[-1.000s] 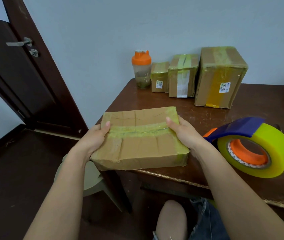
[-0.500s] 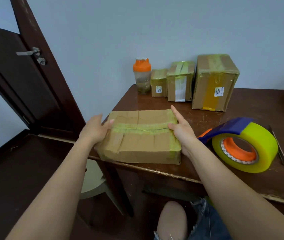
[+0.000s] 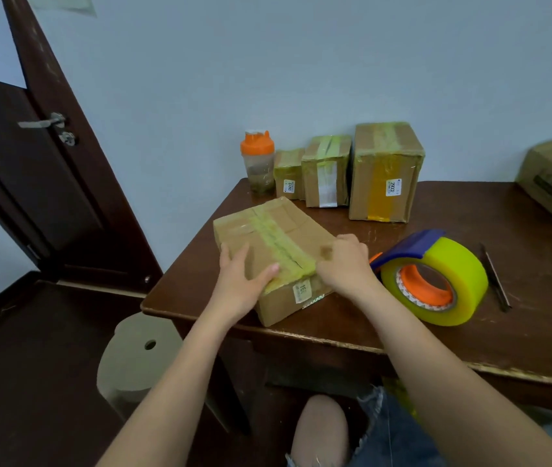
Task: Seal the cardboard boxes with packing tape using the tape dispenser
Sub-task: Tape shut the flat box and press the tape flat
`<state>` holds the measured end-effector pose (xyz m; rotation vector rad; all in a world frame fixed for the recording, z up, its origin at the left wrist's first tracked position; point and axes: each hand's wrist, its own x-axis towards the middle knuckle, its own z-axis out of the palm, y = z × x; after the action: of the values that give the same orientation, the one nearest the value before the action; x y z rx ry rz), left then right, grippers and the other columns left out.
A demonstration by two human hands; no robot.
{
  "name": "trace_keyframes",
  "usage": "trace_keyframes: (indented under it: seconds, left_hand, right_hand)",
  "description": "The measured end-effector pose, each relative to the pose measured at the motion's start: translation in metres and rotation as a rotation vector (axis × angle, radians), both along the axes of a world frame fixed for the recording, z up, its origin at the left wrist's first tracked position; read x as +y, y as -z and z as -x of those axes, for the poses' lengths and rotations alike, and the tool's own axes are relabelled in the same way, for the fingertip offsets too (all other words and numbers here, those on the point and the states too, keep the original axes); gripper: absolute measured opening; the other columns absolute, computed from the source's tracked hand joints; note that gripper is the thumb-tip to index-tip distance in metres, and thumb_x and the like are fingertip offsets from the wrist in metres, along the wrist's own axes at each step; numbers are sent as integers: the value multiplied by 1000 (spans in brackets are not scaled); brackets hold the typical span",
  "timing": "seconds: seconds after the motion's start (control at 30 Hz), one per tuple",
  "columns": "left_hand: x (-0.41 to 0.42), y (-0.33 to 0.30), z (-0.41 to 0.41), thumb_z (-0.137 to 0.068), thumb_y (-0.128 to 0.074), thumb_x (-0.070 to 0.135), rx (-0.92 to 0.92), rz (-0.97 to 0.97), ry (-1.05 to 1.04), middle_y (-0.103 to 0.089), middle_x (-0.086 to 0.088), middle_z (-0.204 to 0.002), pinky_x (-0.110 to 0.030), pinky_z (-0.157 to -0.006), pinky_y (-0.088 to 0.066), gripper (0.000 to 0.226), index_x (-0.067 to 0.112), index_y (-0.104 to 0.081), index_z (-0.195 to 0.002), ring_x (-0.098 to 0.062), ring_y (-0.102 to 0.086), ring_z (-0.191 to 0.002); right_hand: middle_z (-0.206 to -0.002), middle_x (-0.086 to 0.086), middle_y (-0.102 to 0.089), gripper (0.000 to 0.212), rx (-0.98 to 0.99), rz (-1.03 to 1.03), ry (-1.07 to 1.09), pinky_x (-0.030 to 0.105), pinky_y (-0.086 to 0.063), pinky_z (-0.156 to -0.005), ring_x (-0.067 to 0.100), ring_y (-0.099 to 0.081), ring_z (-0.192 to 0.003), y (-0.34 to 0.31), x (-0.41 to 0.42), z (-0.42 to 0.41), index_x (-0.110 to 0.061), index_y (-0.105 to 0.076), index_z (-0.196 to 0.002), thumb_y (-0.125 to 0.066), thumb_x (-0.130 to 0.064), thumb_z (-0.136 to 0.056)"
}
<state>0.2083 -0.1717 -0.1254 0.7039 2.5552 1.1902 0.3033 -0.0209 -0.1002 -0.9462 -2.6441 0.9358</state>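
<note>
While lying flat and turned at an angle on the near left corner of the bench (image 3: 520, 332), box (image 3: 278, 244) with yellowish tape along its top seam. Left hand (image 3: 239, 284) resting on near left part of box, fingers straight, thumb on the taped seam. Right hand (image 3: 343, 264) at right edge of box, fingers curled over it, gripping. Tape dispenser (image 3: 436, 281) just right of right hand, standing on bench, untouched. Three taped boxes (image 3: 386, 170) and a shaker bottle (image 3: 258, 163) along the wall. Thin dark tool (image 3: 495, 278) beside dispenser
</note>
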Motion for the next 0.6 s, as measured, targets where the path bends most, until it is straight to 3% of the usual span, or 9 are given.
trace_keyframes:
  seconds: [0.1, 0.17, 0.2, 0.23, 0.3, 0.4, 0.5, 0.53, 0.6]
  left_hand:
    - [4, 2, 5, -93, -60, 41, 179, -74, -25, -20, -4, -161, -37, -117, -21, 63, 18, -40, -148, -18, -19, -147]
    - [9, 4, 3, -96, -56, 37, 284, -79, -62, -37, -5, -153, -35, -114, -27, 48, 13, -54, -138, -19, -33, -141]
    - [12, 5, 3, -97, -55, 35, 312, -66, -64, -44, -7, -148, -34, -112, -29, 42, 11, -60, -131, -20, -38, -137]
    - [14, 6, 4, -98, -55, 34, 328, -48, -62, -49, -8, -144, -34, -111, -32, 38, 9, -64, -125, -20, -42, -134]
    - [15, 5, 7, -98, -55, 34, 364, -16, -51, -55, -9, -137, -33, -107, -35, 36, 8, -69, -118, -19, -47, -129]
    - [15, 3, 8, -99, -53, 35, 450, 34, -58, -54, -7, -137, -33, -100, -40, 35, 10, -69, -117, -20, -49, -127]
    - [22, 3, -4, -102, -47, 31, 516, 40, -62, -51, -5, -141, -32, -96, -44, 35, 9, -68, -119, -21, -51, -125]
    - [26, 3, -8, -102, -47, 29, 532, 32, -43, -50, -5, -142, -31, -94, -44, 34, 9, -68, -118, -21, -52, -123]
    - [34, 1, -15, -102, -46, 29, 566, 23, 22, -51, -4, -141, -27, -89, -43, 33, 10, -68, -117, -20, -54, -120]
  right_hand:
    - [-121, 15, -45, 27, -150, -165, -7, 37, -36, -95, 37, -40, -119, -4, 4, -11, -8, -61, -113, -49, -13, -90]
    - [-104, 13, -48, 10, -171, -189, -32, 35, -36, -87, 37, -46, -111, -9, 4, -15, -10, -56, -87, -47, -12, -91]
    - [-102, 13, -52, 11, -167, -201, -42, 34, -38, -85, 37, -49, -108, -10, 4, -16, -9, -54, -82, -47, -11, -91]
    - [-105, 13, -57, 11, -148, -219, -55, 34, -42, -85, 36, -52, -107, -10, 5, -17, -8, -57, -87, -48, -11, -91]
    - [-115, 11, -62, 28, -8, -316, -58, 36, -47, -91, 32, -54, -109, -12, 12, -22, -7, -65, -114, -51, -12, -91]
    - [-132, 7, -53, 39, 153, -522, -51, 37, -37, -99, 30, -35, -127, -31, 25, -38, -16, -60, -130, -56, -14, -91]
    - [-153, 4, -34, 44, -103, -596, -107, 46, -13, -117, 33, -12, -143, -51, 44, -54, -29, -49, -141, -52, -35, -97]
    - [-154, 3, -32, 46, -223, -606, -106, 51, -3, -118, 34, -8, -145, -53, 51, -57, -33, -47, -141, -50, -43, -97]
    - [-149, 2, -40, 48, -366, -576, -90, 57, 2, -117, 34, -12, -144, -57, 61, -62, -33, -51, -139, -48, -53, -95]
